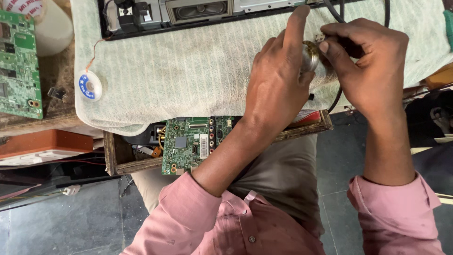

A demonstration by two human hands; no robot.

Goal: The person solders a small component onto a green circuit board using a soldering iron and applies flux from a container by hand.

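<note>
I am seeing the drawer [118,160] at 7 o'clock holding a green board [188,144]. At 1 o'clock, my left hand [276,82] and right hand [373,71] are gripping a tin [311,57], fingers closed around it.

A round blue-and-white label tops the small spool [89,86] lying on the towel's [188,71] left edge.

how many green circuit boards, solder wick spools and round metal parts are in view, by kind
green circuit boards: 2, one at the left edge, one in the wooden drawer
blue-and-white solder wick spool: 1
small round metal part, held by left hand and right hand: 1
total: 4
</note>
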